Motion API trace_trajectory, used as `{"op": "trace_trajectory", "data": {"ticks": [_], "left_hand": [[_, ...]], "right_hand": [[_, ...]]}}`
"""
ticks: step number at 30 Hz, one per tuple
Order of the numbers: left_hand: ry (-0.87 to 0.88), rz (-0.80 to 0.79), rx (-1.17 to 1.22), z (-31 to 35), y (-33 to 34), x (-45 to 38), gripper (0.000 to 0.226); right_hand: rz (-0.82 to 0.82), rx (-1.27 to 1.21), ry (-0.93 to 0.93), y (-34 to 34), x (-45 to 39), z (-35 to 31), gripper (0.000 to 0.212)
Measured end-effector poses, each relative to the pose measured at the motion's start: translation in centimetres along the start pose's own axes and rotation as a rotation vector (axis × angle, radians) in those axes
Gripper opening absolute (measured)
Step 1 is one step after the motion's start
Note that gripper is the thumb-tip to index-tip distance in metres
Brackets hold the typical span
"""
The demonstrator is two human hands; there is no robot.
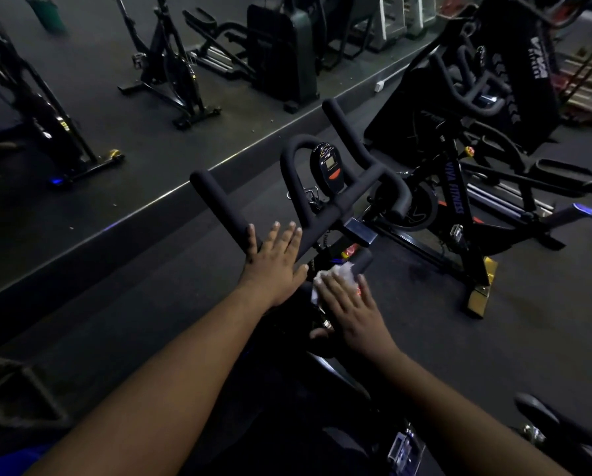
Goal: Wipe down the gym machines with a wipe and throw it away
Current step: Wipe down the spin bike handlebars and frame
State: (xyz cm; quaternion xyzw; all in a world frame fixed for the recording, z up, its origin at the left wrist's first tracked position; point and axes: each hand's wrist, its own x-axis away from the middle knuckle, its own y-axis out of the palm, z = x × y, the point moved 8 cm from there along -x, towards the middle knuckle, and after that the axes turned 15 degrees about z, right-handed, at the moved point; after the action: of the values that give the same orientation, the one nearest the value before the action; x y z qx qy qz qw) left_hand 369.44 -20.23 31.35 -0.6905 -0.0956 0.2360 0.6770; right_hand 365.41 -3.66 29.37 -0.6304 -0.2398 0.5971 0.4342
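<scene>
Now white crumpled wipe under flat right hand; left hand spread flat on handlebar

Handlebars and console block far side; second bike crowds right; open floor left.
</scene>
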Motion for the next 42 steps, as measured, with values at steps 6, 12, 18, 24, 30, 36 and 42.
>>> {"op": "trace_trajectory", "data": {"ticks": [6,12,18,24,30,36,42], "left_hand": [[-0.009,0.02,0.008,0.0,-0.1,0.3,0.079],[-0.036,0.047,0.009,-0.1,0.1,0.2,0.083],[0.015,0.149,0.01,2.5,-0.8,-2.5,0.093],[0.074,0.187,0.005,8.3,-1.7,-9.5,0.093],[0.111,0.137,-0.261,7.9,2.3,-11.4,0.092],[0.124,0.17,-0.321,8.6,2.3,-11.4,0.098],[0.103,0.153,-0.343,8.6,2.5,-11.4,0.096]], "right_hand": [[-0.042,0.082,0.113,0.8,-2.4,5.1,0.068],[0.015,-0.103,-0.163,-0.5,-1.2,2.9,0.053],[0.055,-0.504,-0.019,-4.0,-3.3,10.0,0.037],[0.295,-0.477,0.333,-3.1,-7.9,23.4,0.038],[-0.099,-0.331,0.17,5.4,-5.5,24.4,0.079],[-0.204,-0.377,0.264,8.1,-9.7,30.0,0.12],[-0.103,-0.554,0.192,6.1,-7.7,27.7,0.103]]}}
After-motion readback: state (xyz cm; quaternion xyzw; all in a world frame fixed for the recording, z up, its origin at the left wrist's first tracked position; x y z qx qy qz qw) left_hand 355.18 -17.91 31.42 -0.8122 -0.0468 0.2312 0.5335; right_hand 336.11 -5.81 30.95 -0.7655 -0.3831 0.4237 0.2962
